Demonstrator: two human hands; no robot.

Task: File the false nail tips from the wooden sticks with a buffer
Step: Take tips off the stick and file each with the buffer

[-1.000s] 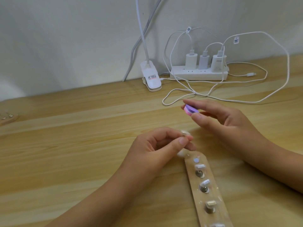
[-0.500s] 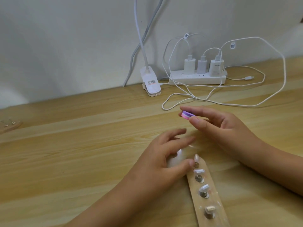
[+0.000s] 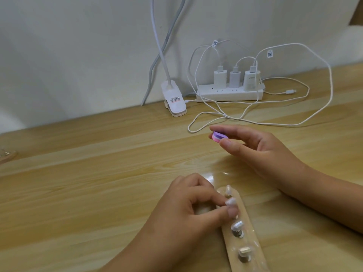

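A wooden stick (image 3: 253,244) lies on the table at the bottom centre, with several pearly false nail tips standing on small metal mounts along it. My left hand (image 3: 188,209) reaches over its far end and pinches the second nail tip (image 3: 230,202) between thumb and forefinger. The first tip (image 3: 228,190) stands just beyond. My right hand (image 3: 261,152) hovers above the table further back and pinches a small purple, white and pink buffer block (image 3: 218,136) at its fingertips.
A white power strip (image 3: 229,93) with three chargers sits against the wall, and its white cables (image 3: 275,118) loop over the table behind my right hand. A white lamp clip (image 3: 173,101) stands left of it. A wooden piece (image 3: 7,156) lies at the left edge.
My left hand set its nail tip back on the stick's far end, then moved nearer along the stick and pinched the second tip. My right hand with the buffer stayed nearly still.
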